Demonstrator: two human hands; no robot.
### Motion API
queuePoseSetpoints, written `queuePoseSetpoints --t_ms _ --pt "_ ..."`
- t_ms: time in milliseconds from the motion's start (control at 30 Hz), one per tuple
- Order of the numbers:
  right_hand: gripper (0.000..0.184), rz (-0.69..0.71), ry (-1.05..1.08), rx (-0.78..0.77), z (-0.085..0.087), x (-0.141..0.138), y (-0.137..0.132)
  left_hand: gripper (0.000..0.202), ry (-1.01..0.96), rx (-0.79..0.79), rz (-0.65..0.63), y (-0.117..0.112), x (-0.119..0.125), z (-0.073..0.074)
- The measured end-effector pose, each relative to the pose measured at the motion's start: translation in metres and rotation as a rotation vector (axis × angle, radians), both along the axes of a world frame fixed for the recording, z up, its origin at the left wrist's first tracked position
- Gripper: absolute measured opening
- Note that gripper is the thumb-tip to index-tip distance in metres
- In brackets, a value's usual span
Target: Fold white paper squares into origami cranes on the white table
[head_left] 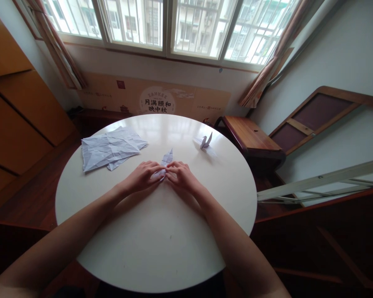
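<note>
A small piece of folded paper (167,157) lies at the middle of the table, its pointed end sticking up past my fingertips. From the left, my left hand (145,175) pinches it with thumb and fingers. My right hand (182,175) grips the same paper from the other side, its fingertips meeting those of the left. The fingers hide most of the paper's lower part. Farther back on the right stands a finished-looking origami crane (206,142), apart from both hands.
Creased sheets of paper (110,150) lie overlapping at the table's left. The round white table (161,248) has a curved edge all round. Behind it on the right is a wooden side table (251,132); orange cabinets (25,111) stand at left, and a barred window (168,25) lies ahead.
</note>
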State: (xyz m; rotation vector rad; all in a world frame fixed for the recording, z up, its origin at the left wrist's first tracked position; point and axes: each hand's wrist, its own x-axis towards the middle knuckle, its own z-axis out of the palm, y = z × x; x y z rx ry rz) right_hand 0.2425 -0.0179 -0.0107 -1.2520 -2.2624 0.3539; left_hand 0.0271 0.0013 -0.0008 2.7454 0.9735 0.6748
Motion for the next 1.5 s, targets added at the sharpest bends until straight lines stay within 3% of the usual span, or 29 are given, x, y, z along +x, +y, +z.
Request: queuePoseSetpoints --t_ms 200,333,500,733,1167,1500 --pt "0.023 0.11 0.048 0.029 0.001 -0.011 -0.007 0.01 0.141 0.049 0.123 -0.003 -0.001 0.007" --pt "0.024 0.142 0.108 0.058 0.003 -0.012 -0.006 0.008 0.088 0.021 0.094 0.001 -0.003 0.006" --pt "0.02 0.03 0.203 0.06 0.009 -0.01 -0.004 0.016 0.017 0.004 0.092 0.004 -0.005 0.004" --pt "0.016 -0.123 0.167 0.014 0.012 -0.007 -0.003 0.016 -0.065 -0.064 0.071 0.007 -0.01 0.001" --pt "0.017 -0.11 0.175 0.015 0.015 -0.008 -0.006 0.019 -0.168 -0.079 0.08 0.011 -0.011 0.005" --pt "0.018 -0.051 0.354 -0.072 0.014 -0.012 -0.007 0.015 -0.181 -0.114 0.135 0.011 -0.01 0.002"
